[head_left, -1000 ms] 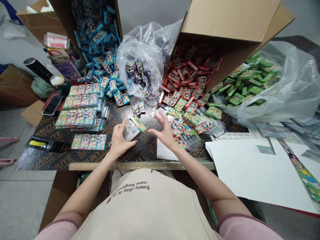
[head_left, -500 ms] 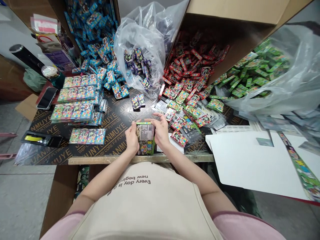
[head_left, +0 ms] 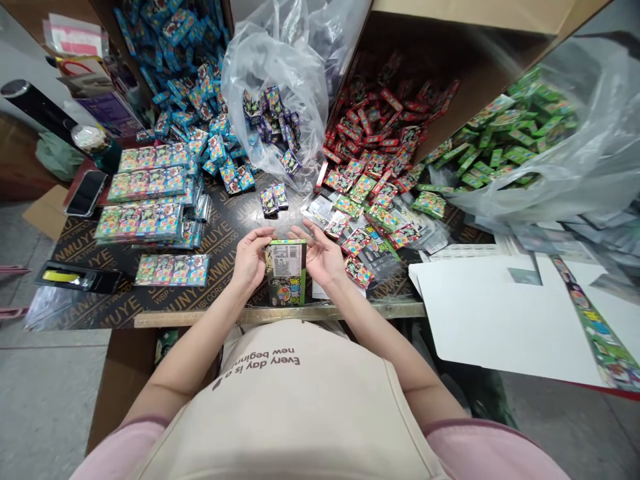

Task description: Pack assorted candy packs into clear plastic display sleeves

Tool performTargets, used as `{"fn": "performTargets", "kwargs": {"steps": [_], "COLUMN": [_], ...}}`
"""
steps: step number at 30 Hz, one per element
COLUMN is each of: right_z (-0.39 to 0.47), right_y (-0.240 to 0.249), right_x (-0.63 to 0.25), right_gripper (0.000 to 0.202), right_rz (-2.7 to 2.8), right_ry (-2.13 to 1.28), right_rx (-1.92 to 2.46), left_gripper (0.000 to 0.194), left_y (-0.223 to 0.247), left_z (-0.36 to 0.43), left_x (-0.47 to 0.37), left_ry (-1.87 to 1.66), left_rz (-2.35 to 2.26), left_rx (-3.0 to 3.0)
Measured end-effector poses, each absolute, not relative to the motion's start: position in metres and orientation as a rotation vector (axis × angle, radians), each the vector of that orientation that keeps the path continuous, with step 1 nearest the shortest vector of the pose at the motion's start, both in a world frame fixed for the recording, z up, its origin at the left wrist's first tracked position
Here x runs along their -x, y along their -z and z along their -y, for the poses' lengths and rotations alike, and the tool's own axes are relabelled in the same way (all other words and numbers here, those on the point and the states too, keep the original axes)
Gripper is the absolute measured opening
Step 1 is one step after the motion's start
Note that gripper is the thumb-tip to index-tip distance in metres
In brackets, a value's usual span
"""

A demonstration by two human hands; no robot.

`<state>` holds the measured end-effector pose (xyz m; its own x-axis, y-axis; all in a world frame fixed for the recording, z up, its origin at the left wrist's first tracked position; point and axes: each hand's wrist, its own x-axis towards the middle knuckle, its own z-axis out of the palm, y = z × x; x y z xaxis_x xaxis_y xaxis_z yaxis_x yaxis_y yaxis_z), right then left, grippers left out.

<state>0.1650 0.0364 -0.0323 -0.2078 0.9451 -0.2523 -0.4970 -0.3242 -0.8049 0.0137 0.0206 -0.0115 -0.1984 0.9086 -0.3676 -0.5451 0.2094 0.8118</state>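
Flanking a green-and-black printed pack [head_left: 286,275] at the lower centre of the frame, two bare hands meet it from either side. Left hand [head_left: 251,261]: thumb and fingertips at the pack's upper left edge; firmness of grip cannot be told. Right hand [head_left: 325,259]: fingers spread apart, palm turned toward the pack's right edge (contact there unclear). Pack's barcode label faces the camera, near the front edge of the black plywood tabletop [head_left: 225,230].

Surroundings: two purple mini boxes [head_left: 275,199] lie just beyond the hands, below a clear plastic bag [head_left: 237,77]. Left of frame: a four-box strip [head_left: 171,270] lies in front of stacked strips [head_left: 140,223]. Blue mini boxes [head_left: 190,93] fill the upper left; red mini boxes [head_left: 370,130], upper centre-right; green mini boxes [head_left: 523,137], upper right.
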Motion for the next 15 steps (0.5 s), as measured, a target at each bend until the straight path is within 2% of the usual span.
{"fn": "performTargets", "kwargs": {"steps": [6, 11, 15], "right_z": [-0.034, -0.023, -0.013], "right_y": [0.027, 0.019, 0.018], "right_x": [-0.162, -0.165, -0.172], "right_gripper": [0.044, 0.017, 0.017], "right_rz": [0.742, 1.082, 1.233], "right_ry": [-1.688, -1.153, -1.047], "right_rx": [0.971, 1.112, 1.121], "left_gripper": [0.018, 0.014, 0.014], "left_y": [0.015, 0.016, 0.017], "left_z": [-0.017, -0.009, -0.006], "left_x": [-0.024, -0.031, -0.029], "left_ry": [-1.514, -1.576, -1.566], "left_rz": [-1.144, -1.157, -1.211], "left_rx": [-0.519, -0.560, -0.684]}}
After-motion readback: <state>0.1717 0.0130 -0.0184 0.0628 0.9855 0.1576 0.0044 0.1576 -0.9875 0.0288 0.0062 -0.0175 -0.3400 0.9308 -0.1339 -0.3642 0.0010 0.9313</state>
